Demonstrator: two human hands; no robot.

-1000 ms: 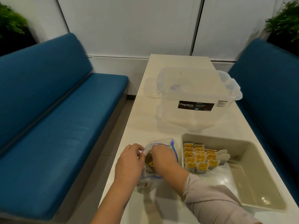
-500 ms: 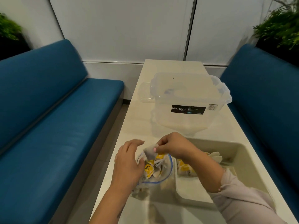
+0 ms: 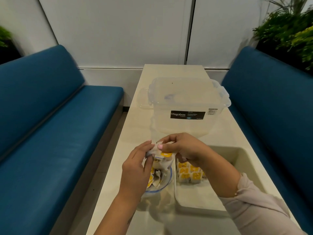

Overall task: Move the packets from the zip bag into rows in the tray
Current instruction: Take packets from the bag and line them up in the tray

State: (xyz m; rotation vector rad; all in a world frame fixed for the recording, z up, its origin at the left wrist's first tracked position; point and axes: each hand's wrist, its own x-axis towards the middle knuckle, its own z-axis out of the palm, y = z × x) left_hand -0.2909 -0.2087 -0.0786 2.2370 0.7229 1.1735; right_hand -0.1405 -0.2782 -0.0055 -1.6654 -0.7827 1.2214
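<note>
Two hands pinch white-and-yellow packets (image 3: 163, 158) above the clear zip bag (image 3: 158, 182).
Left hand (image 3: 137, 168) and right hand (image 3: 184, 150) share the grip; clear lidded storage box (image 3: 186, 106) stands behind, beige tray (image 3: 243, 168) right.

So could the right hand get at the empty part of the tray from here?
Probably yes. The right hand holds packets just left of the tray, whose top is open, and nothing lies between them. Its own forearm crosses above the near part.

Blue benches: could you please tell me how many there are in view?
2: one blue bench left of the table, one right of it. None appear hidden.
</note>
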